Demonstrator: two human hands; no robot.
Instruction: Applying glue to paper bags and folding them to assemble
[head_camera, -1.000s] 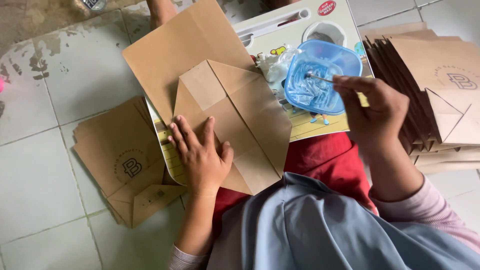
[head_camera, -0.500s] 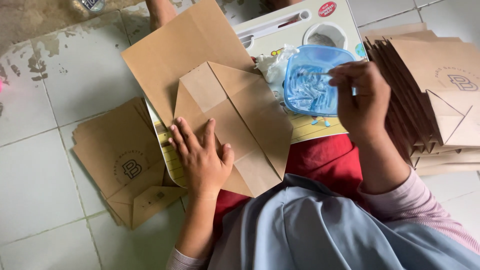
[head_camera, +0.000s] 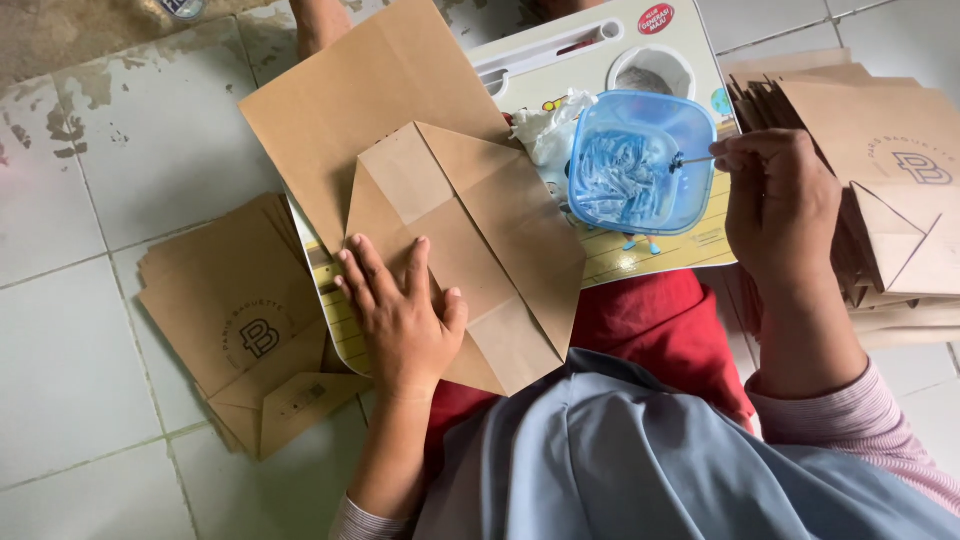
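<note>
Two hands, right hand (head_camera: 782, 205) pinching half-hidden stick (head_camera: 692, 159), tip blurred

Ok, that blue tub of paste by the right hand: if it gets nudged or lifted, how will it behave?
The blue tub looks like thin plastic, so probably light and a bit flexible. It sits on the sloping lap board, so a push may slide it. It is open with wet paste inside, so tilting risks a spill. The right hand holds a thin stick over its rim.
</note>
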